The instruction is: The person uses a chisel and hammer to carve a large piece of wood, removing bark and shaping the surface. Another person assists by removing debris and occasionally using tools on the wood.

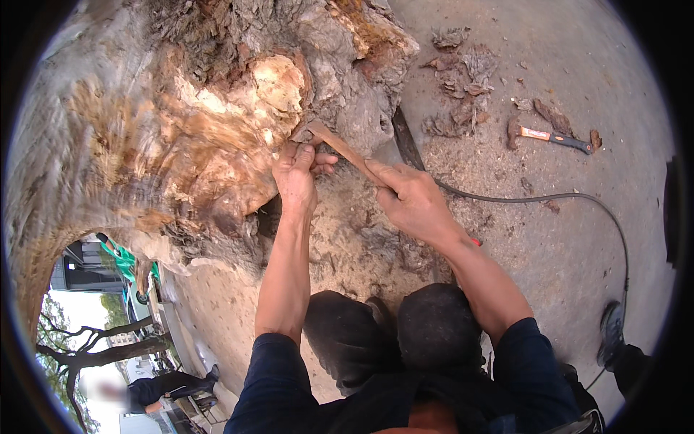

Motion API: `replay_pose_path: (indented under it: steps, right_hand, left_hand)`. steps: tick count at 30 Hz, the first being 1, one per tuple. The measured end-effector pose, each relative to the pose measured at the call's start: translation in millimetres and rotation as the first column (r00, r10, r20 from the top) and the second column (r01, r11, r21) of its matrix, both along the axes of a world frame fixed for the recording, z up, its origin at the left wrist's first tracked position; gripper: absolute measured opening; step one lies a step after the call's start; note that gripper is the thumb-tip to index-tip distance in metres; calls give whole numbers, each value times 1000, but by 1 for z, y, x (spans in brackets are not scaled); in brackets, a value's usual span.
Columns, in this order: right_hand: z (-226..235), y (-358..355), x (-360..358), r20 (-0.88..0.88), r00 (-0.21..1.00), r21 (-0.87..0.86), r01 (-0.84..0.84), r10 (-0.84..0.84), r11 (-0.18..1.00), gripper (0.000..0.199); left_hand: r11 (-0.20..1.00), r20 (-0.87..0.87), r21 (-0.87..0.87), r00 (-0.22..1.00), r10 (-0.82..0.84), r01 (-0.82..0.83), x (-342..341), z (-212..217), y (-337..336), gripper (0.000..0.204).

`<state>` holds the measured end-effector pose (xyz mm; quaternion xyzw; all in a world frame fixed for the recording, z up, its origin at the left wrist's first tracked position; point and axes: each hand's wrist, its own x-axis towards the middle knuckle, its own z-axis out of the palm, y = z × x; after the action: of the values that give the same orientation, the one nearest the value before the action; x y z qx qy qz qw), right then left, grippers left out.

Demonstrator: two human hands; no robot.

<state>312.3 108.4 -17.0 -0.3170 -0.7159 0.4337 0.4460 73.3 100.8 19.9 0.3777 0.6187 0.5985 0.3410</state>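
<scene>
A big gnarled stump point(217, 159), with rough grey bark and bare golden wood, fills the upper left. My right hand point(419, 202) is wrapped round the lower end of the wooden handle of a hammer-like tool point(345, 150). The tool slants up and left, and its small dark metal head is close against the stump. Just below that head is my left hand point(296, 173), thumb and forefinger closed together and the other fingers curled. Whether it grips the head or some small thing beside it, I cannot tell.
A hammer point(555, 137) with an orange and black handle lies on the concrete at right, near bark pieces point(466, 72) and wood dust. A black cable point(520, 197) curves across the floor. Someone's dark shoe point(612, 329) is at lower right; another person point(173, 383) is at far lower left.
</scene>
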Motion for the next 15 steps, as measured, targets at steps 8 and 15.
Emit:
replay_pose_path:
  steps: [8,15]
  right_hand:
    - [24,12,0,290,957,107,-38,6,994,51]
    - [-7,7,27,109,983,-21,148,-145,989,49]
  left_hand:
    - [981,3,14,981,195,-195,6,19,-10,28]
    - [940,20,-200,959,284,-275,27,31,27,47]
